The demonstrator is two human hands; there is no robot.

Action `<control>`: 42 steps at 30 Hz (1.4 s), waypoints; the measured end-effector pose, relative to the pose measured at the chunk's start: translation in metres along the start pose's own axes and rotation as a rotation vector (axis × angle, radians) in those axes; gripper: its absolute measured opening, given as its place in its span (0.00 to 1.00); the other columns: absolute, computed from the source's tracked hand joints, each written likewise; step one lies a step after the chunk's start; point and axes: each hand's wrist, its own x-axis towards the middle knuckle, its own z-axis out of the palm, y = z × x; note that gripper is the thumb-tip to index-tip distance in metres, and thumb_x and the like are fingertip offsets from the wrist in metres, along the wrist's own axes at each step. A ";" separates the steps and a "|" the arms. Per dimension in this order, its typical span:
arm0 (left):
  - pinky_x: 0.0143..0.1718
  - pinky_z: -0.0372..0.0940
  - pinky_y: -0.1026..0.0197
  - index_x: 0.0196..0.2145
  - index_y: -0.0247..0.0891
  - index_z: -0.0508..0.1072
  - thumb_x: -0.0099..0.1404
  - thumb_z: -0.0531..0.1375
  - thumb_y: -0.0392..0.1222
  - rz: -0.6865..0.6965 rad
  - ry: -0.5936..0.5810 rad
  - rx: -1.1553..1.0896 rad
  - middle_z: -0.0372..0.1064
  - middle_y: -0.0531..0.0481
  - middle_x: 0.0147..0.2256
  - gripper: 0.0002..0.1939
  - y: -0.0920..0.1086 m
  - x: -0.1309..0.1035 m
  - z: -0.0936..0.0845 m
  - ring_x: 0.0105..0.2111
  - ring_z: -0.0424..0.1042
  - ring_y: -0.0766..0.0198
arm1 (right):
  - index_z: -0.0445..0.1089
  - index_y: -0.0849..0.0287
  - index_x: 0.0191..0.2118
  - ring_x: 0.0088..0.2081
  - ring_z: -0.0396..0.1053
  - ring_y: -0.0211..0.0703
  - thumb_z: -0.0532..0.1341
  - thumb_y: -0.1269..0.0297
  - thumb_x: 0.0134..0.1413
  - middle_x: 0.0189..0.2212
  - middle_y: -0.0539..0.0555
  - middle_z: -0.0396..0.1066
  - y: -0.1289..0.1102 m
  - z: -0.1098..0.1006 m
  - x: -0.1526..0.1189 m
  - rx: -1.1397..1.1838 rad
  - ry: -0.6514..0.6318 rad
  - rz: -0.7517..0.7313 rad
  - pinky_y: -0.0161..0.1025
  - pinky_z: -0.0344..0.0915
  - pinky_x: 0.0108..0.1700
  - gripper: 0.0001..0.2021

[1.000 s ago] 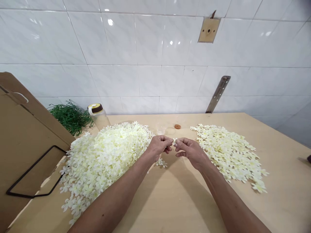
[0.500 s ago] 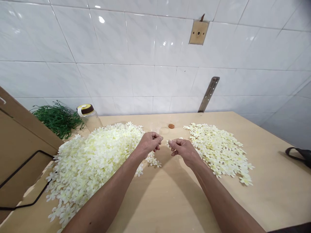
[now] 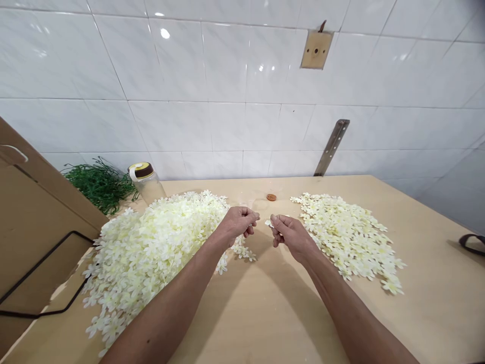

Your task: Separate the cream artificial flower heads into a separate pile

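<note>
between the big flower heap [image 3: 166, 237] and the flatter spread [image 3: 344, 237], hands close together

right hand [image 3: 291, 233] has one small white flower [image 3: 268, 223] pinched, poking out toward the left hand [image 3: 239, 222], probably so part of it is reachable. left fingertips are pressed together, can't make out anything in them. the two piles look set apart so they don't mix, and the bottle [image 3: 150, 187] is behind the heap, likely out of the way.

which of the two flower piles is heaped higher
The left-hand flower pile, in front of the clear bottle: it rises in a thick mound, while the right-hand flower pile lies low and spread out.
</note>
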 end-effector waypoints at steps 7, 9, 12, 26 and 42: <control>0.19 0.57 0.67 0.31 0.32 0.73 0.61 0.62 0.44 -0.042 -0.068 -0.087 0.68 0.49 0.28 0.11 0.001 0.000 -0.001 0.19 0.66 0.72 | 0.74 0.61 0.29 0.27 0.66 0.36 0.68 0.50 0.49 0.25 0.51 0.68 0.002 0.001 0.001 0.060 -0.003 -0.084 0.37 0.70 0.30 0.17; 0.19 0.57 0.67 0.31 0.32 0.73 0.61 0.62 0.45 -0.044 -0.068 -0.092 0.68 0.49 0.28 0.11 0.000 0.000 -0.002 0.20 0.66 0.72 | 0.75 0.62 0.28 0.24 0.66 0.36 0.68 0.50 0.48 0.23 0.50 0.68 0.003 0.001 0.002 0.033 0.018 -0.080 0.37 0.70 0.28 0.17; 0.20 0.58 0.67 0.31 0.32 0.73 0.60 0.63 0.46 -0.028 -0.073 -0.092 0.68 0.49 0.28 0.12 -0.002 0.001 -0.003 0.20 0.67 0.72 | 0.74 0.62 0.26 0.21 0.66 0.36 0.69 0.50 0.46 0.20 0.50 0.68 0.001 0.001 0.001 -0.010 0.045 -0.075 0.38 0.69 0.27 0.17; 0.21 0.58 0.66 0.32 0.31 0.75 0.61 0.63 0.51 -0.020 -0.099 -0.089 0.68 0.48 0.28 0.17 0.000 -0.001 -0.002 0.21 0.66 0.71 | 0.66 0.60 0.21 0.18 0.64 0.36 0.63 0.43 0.52 0.18 0.48 0.63 -0.005 0.005 -0.005 -0.129 0.046 -0.119 0.36 0.65 0.22 0.23; 0.27 0.63 0.64 0.30 0.32 0.73 0.55 0.68 0.49 0.072 -0.130 -0.184 0.70 0.48 0.26 0.16 -0.003 -0.002 0.002 0.23 0.69 0.69 | 0.74 0.62 0.29 0.26 0.69 0.39 0.67 0.45 0.48 0.27 0.55 0.73 -0.004 0.006 -0.003 -0.005 0.069 -0.018 0.40 0.74 0.29 0.21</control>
